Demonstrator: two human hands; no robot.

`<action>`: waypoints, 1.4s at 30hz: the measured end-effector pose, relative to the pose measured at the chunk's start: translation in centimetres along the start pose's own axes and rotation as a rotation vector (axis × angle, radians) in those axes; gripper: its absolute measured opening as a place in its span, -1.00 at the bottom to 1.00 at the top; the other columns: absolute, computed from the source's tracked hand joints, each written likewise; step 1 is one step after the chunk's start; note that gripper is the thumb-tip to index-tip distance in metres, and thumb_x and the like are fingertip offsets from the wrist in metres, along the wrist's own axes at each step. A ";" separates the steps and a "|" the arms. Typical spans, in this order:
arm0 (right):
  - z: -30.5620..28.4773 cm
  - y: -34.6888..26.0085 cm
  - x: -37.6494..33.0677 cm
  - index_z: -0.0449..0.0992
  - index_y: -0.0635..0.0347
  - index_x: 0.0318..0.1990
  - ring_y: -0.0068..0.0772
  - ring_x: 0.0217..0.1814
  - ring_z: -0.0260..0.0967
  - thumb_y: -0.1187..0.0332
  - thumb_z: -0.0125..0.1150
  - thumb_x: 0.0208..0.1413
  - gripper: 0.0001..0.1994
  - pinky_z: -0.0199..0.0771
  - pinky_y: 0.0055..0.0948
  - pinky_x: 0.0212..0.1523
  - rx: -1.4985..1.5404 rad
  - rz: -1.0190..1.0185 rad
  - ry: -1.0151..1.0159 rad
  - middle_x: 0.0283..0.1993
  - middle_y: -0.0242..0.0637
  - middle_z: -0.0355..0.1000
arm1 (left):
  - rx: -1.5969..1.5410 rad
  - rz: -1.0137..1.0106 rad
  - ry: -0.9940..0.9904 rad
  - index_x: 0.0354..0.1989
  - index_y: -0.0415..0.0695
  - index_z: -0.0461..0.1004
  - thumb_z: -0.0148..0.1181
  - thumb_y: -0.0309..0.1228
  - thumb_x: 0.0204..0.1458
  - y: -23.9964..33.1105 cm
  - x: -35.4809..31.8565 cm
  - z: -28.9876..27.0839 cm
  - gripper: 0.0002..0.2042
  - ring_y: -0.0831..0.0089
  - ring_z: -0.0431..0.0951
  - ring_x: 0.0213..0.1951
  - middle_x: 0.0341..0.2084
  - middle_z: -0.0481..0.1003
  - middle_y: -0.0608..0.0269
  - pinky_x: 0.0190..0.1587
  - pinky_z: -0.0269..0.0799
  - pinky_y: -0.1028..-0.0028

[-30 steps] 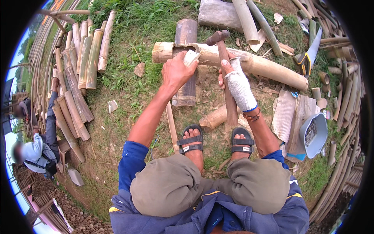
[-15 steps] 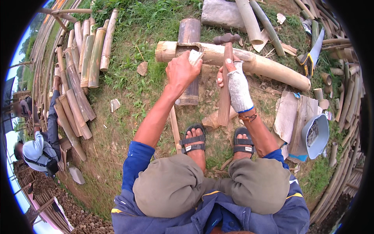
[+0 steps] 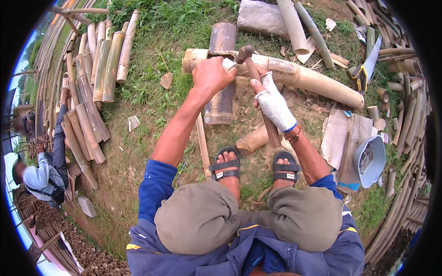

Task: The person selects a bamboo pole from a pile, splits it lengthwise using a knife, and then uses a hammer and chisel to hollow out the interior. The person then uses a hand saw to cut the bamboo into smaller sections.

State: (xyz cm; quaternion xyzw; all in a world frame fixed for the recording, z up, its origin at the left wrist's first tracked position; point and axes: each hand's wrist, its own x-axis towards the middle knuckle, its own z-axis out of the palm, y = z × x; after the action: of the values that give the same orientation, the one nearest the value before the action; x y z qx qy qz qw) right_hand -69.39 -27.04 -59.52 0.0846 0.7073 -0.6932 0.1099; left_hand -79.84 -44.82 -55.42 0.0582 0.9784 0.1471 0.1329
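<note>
Lying across the grass, the bamboo pole gets steadied by the left hand, fingers curled around a blade; gloved right hand grips the wooden mallet (raised, probably to strike).

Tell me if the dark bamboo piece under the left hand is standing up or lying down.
Lying down. The dark bamboo piece rests lengthwise on the grass, crossing the pale bamboo pole, with the left hand over it.

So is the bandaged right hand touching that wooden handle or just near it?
Touching. In the head view, the right hand, wrapped in white cloth, is closed around the wooden handle, which shows above and below the grip with no gap.
</note>
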 end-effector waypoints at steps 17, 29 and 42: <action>-3.9 3.3 2.7 0.22 0.00 0.45 -0.55 -0.41 0.38 0.14 0.16 0.50 -0.51 0.39 -0.54 -0.50 0.763 0.259 -0.173 -0.24 -0.33 0.35 | 0.015 0.024 0.180 0.22 -0.10 0.62 0.39 0.05 0.08 -0.8 -1.3 1.9 -0.38 -0.10 0.76 -0.12 -0.22 0.72 -0.18 0.00 0.66 0.02; -1.8 0.5 1.5 0.18 0.02 0.48 -0.61 -0.48 0.38 0.09 0.12 0.52 -0.48 0.42 -0.57 -0.52 0.489 0.082 -0.017 -0.26 -0.37 0.37 | 0.061 0.026 0.197 0.14 -0.15 0.63 0.40 0.03 0.08 -1.5 -0.3 2.6 -0.43 -0.06 0.77 -0.19 -0.28 0.72 -0.14 -0.06 0.67 0.02; -1.3 3.6 -0.1 0.40 0.06 -0.02 -0.56 -0.63 0.31 -0.09 0.21 0.43 -0.60 0.32 -0.57 -0.63 0.169 0.092 0.011 -0.50 -0.43 0.35 | -0.301 0.086 0.348 0.02 -0.34 0.50 0.42 -0.14 0.06 -5.2 -2.9 4.8 -0.48 -0.18 0.70 -0.27 -0.31 0.63 -0.19 -0.16 0.63 -0.04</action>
State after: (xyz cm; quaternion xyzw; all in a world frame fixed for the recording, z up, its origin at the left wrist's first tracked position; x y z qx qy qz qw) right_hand -68.38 -25.64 -62.97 0.1296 0.6420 -0.7443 0.1303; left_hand -76.13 -48.86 -60.68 0.0530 0.9503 0.3046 -0.0372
